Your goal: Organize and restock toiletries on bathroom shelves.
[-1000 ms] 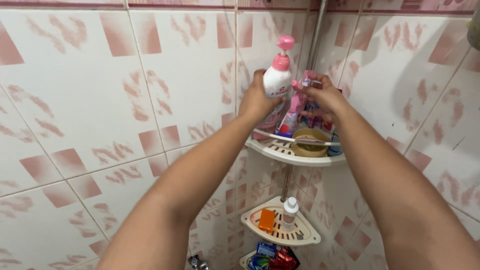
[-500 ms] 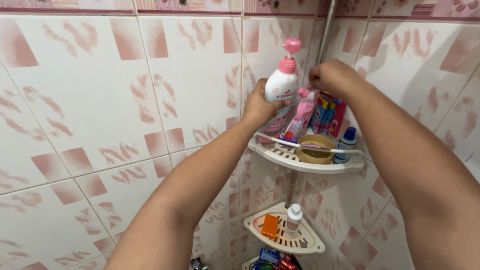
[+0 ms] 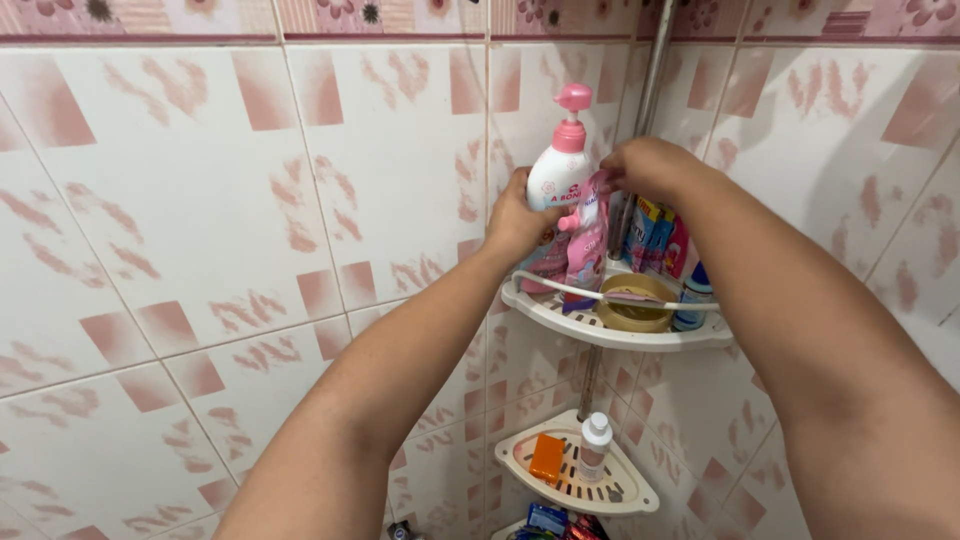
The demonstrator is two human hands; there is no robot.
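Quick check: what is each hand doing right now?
Left hand: closed around the white pump bottle.
Right hand: closed on the top of the pink refill pouch.

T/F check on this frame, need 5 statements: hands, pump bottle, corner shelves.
1. The left hand grips the white pump bottle with the pink top. True.
2. The right hand rests on the lower shelf. False: it is up at the pink pouch above the upper shelf.
3. A tan round bowl sits on the upper shelf. True.
4. The orange soap bar lies on the upper shelf. False: it lies on the lower shelf.
5. The small white bottle on the lower shelf lies flat. False: it stands upright.
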